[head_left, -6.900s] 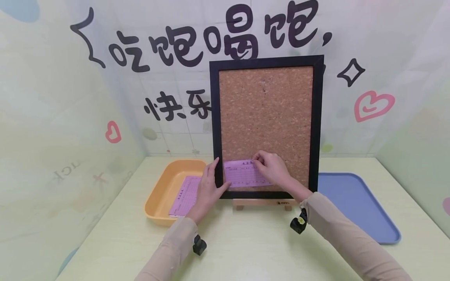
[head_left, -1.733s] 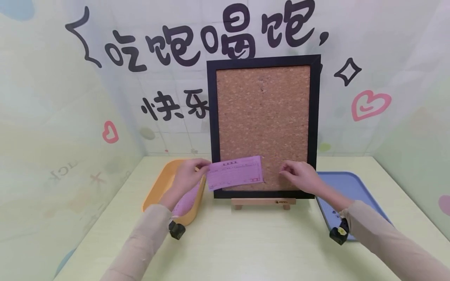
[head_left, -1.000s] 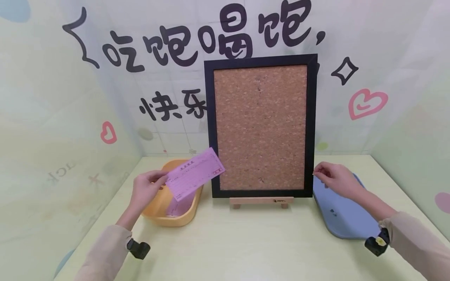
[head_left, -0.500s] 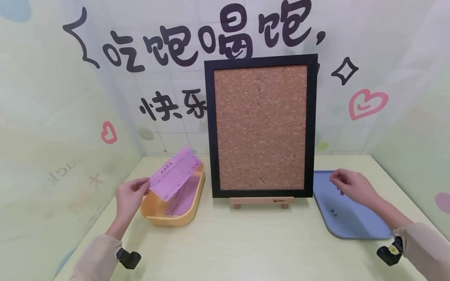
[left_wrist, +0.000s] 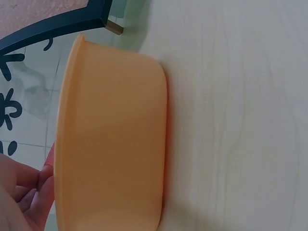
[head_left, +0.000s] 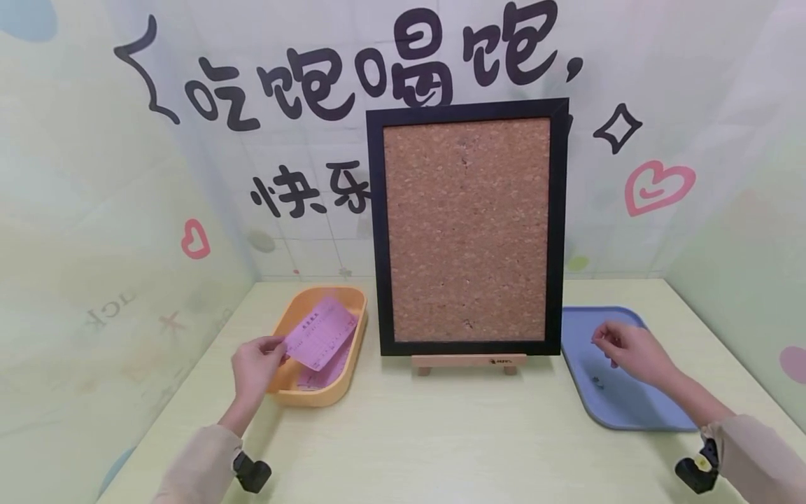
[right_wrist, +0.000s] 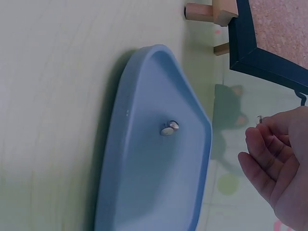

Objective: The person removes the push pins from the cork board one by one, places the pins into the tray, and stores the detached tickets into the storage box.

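My left hand (head_left: 257, 362) pinches the left edge of a pink printed slip (head_left: 320, 332), tilted over the orange basin (head_left: 296, 399). Under it in the basin lie more pink paper slips (head_left: 329, 374). In the left wrist view the basin's wall (left_wrist: 110, 139) hides most of the slip, and fingertips show at the rim. My right hand (head_left: 636, 350) is above the blue tray (head_left: 655, 413), thumb and finger pinching a small thumbtack (right_wrist: 260, 119) whose metal tip shows in the right wrist view. Silver thumbtacks (right_wrist: 168, 128) lie in the tray.
Between the basin and the tray, a black-framed corkboard (head_left: 466, 231) stands on a small wooden easel (head_left: 469, 360). Its cork bears small marks and holds no paper. Behind is a wall (head_left: 315, 245) with black lettering; pale table (head_left: 441, 434) lies in front.
The pink slip has come off the lower corkboard and moved left over the basin, lowering lately. My right hand has moved from the board to the right, over the blue tray.
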Tool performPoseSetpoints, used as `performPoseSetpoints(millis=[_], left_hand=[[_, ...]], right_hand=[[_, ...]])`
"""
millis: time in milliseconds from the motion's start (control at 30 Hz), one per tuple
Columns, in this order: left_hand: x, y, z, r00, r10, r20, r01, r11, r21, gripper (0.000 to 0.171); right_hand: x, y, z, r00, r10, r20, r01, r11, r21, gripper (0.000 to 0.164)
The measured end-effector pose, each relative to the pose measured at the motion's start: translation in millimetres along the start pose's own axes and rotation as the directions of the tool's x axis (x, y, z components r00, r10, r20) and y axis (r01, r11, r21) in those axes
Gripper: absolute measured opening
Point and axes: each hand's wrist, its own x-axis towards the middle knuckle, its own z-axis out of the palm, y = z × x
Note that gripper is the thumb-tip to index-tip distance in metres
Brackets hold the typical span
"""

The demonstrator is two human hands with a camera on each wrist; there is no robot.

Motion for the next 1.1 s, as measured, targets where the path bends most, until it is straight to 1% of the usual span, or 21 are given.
performPoseSetpoints(millis=[167, 333, 400, 500, 633, 733, 933, 1100], left_hand=[[-5.0, 0.3, 7.3, 1.0, 0.003, 0.019, -0.002, 1.0, -0.01, 0.02], [-7.3, 0.5, 9.3, 0.998, 0.013, 0.057, -0.013, 1.0, -0.001, 0.022], [-8.3, 1.0, 8.0, 0.996, 0.014, 0.083, -0.014, 1.0, 0.006, 0.023], [-9.1, 1.8, 5.5, 0.99, -0.001, 0.142, -0.001, 1.0, 0.011, 0.025], [-9.3, 2.4, 1.1, 0.973, -0.023, 0.23, 0.017, 0.999, 0.027, 0.028], [-8.2, 1.6, -2.2, 0.959, -0.022, 0.282, 0.008, 0.999, 0.051, 0.029], [-4.2, -3.0, -6.7, 0.932, -0.018, 0.361, -0.015, 0.996, 0.09, 0.03], [-1.2, -6.8, -5.5, 0.908, -0.03, 0.418, -0.027, 0.991, 0.131, 0.035]], right_hand=[[-2.0, 2.7, 2.6, 1.0, 0.009, -0.003, -0.009, 1.0, -0.014, 0.006], [-2.8, 4.7, 5.1, 0.999, 0.036, 0.028, -0.036, 0.999, -0.002, 0.009], [-2.9, 5.8, 6.5, 0.999, 0.036, 0.041, -0.036, 0.999, 0.01, 0.009], [-3.7, 7.0, 8.2, 0.998, 0.032, 0.056, -0.033, 0.999, 0.017, 0.009], [-5.6, 8.0, 9.5, 0.997, 0.037, 0.061, -0.037, 0.999, 0.006, 0.009], [-7.0, 9.5, 10.7, 0.997, 0.044, 0.059, -0.044, 0.999, 0.003, 0.009], [-9.1, 12.5, 13.9, 0.998, 0.041, 0.05, -0.041, 0.999, 0.006, 0.008], [-10.2, 13.3, 15.6, 0.998, 0.039, 0.056, -0.04, 0.999, 0.015, 0.008]])
